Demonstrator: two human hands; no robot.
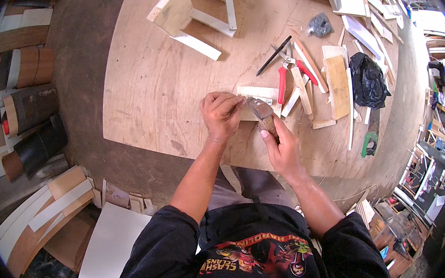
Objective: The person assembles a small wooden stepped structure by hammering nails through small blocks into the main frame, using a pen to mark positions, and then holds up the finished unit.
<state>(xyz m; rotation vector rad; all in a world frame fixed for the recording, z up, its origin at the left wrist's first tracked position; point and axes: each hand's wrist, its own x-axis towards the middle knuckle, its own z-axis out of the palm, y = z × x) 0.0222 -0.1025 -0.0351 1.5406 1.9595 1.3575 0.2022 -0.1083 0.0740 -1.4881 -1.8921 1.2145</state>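
My right hand [285, 146] is wrapped round a hammer [265, 120] with a worn brown handle and a dull metal head. Its head is over a small pale wooden piece [258, 90] near the front edge of the plywood tabletop [149, 103]. At the left end of that piece, my left hand [221, 115] is closed in a pinch. Whatever lies between its fingertips is too small to make out, and the fingertips are close to the hammer head. Just right of the piece lie red-handled snips [283, 82].
A black pen [273, 56], loose wood strips [310, 66], a small plastic bag [319, 24], a black plastic bag [369, 80] and a green-handled tool [370, 144] lie to the right. A wooden frame [192, 16] stands at the back. Boards [52, 203] are stacked at left.
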